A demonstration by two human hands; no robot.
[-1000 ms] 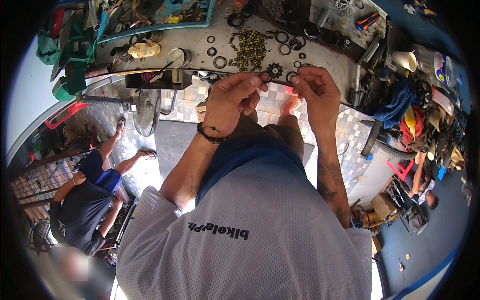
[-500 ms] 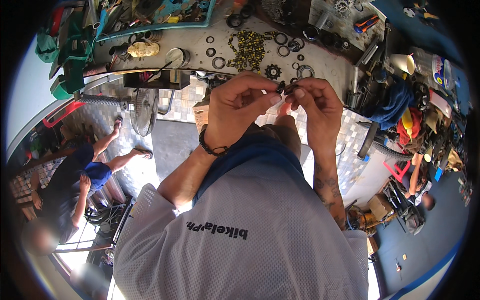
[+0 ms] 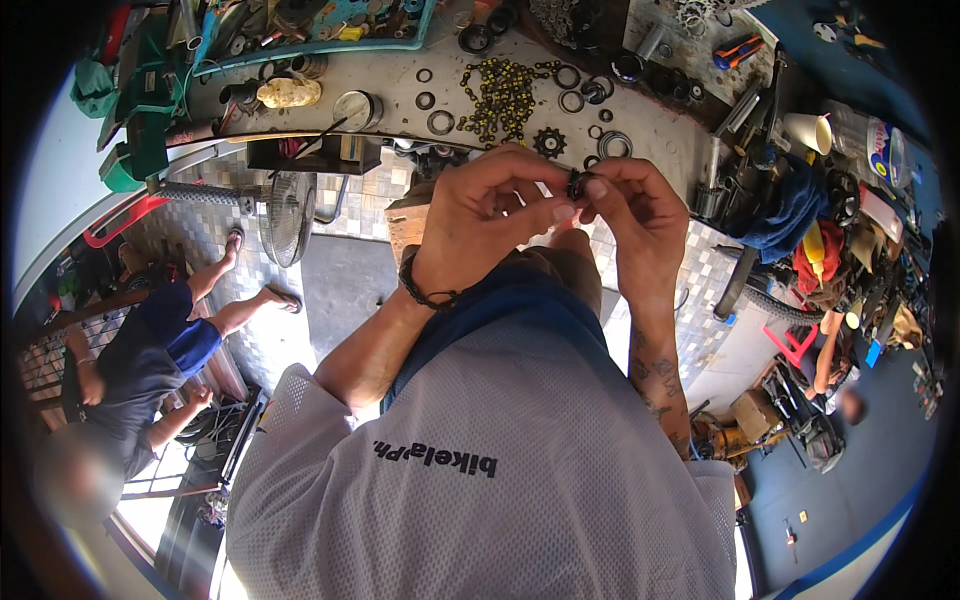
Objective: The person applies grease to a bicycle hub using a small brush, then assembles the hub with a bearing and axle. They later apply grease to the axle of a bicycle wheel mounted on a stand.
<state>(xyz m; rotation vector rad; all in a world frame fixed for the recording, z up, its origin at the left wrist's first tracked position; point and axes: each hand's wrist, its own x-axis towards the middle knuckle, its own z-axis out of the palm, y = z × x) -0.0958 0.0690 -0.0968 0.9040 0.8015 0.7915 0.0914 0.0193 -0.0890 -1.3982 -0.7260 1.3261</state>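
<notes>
Fingers [image 3: 612, 212] of the left hand [image 3: 470, 215] and right hand [image 3: 638, 205] come together before a worker's chest, to the right of a yellow-and-black chain [image 3: 497, 103] and nearer the person. Beyond them stretches a stained counter [image 3: 650, 122], the chain heaped across its middle. Largest of the containers, a teal tray [image 3: 300, 59] sits left of the chain and farther off, crowded with loose metal parts and a small yellow piece. A dark open box [image 3: 262, 155] stands left of the chain and nearer the person, slim items inside. Well to the chain's right, a clear plastic container [image 3: 870, 150], its contents too unclear to tell, lies beside a pale cup [image 3: 806, 131] tipped on its side. Left of the chain, a thin dark rod crosses the rim of a round tin [image 3: 376, 108]. A black toothed sprocket [image 3: 549, 143] lies flat, just right of the chain and nearer the person; metal rings [image 3: 440, 122] dot both its flanks. Smallest is a dark part [image 3: 577, 184], raised right of the chain, its longer axis seemingly running toward and away from the person; which way it faces is hidden. Right thumb and fingers pinch it; the left forefinger reaches it, thumb slightly parted, its grip unclear.
</notes>
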